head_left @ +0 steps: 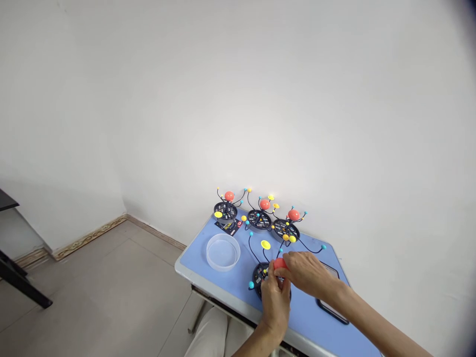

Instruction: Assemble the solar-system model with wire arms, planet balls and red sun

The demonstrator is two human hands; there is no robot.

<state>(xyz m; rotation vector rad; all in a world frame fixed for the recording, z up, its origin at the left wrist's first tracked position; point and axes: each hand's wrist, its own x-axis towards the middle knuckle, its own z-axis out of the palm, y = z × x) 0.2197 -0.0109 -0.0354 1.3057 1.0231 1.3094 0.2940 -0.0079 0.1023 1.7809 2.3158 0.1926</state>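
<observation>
Both grips closed — right hand [305,273] on red ball [279,264], left hand [275,306] clasping black disc [260,272] (toy base)

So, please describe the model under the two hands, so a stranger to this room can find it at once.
On the blue-topped table, look at the near edge, right of the clear round tub. There sits a black-based wire model with an orange ball. Unlike the three similar models lined up at the far end, it is between the left hand and right hand.
</observation>
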